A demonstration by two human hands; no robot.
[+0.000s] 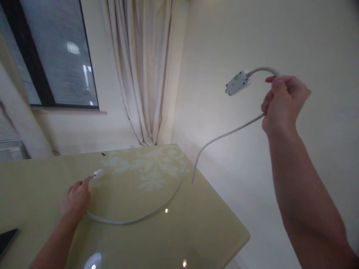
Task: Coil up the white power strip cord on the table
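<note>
A pale grey-white cable [221, 136] runs into my raised right hand [283, 97], whose fingers are closed around it. From that grip a short bent length carries a small oblong block [238, 83], perhaps a socket block, hanging in the air before the wall. Low on the left, my left hand [75, 198] is closed over the table, with another cable length [123, 222] passing under or into it. A small white connector [98, 173] sticks out past its fingertips. Near the table's right edge the two cable lengths come close; I cannot tell whether they join.
The glossy yellow-green table [196, 231] has a pale floral pattern and a rounded right corner. A dark flat object [8, 239] lies at its left edge, a tiny black piece [103, 154] at the back. Behind are a curtain [146, 74], a window [58, 52] and a wall [224, 37].
</note>
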